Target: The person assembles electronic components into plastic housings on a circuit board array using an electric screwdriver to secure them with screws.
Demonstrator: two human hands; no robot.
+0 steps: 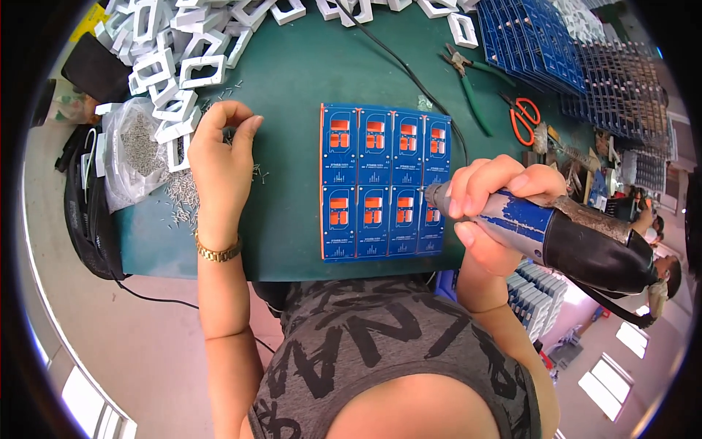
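Observation:
My right hand (497, 201) is wrapped round a blue, silver and black electric screwdriver (537, 230), which lies slanted with its nose toward the right side of a blue circuit board panel (375, 183). The panel lies flat on the table, its two rows of sections showing orange parts through cut-outs. At the left, my left hand (225, 157) hovers by scattered small screws (183, 194), its fingers curled and closed in toward the thumb. Whatever those fingers hold is hidden. Where the screwdriver's tip meets the board is hard to make out.
White plastic frames (201, 71) heap up at the far left, beside a clear bag of screws (137, 146). Green-handled cutters (472, 88) and orange-handled scissors (523, 121) lie beyond the panel. Stacked blue boards (530, 44) stand far right. A black cable (398, 58) crosses the green table (292, 80).

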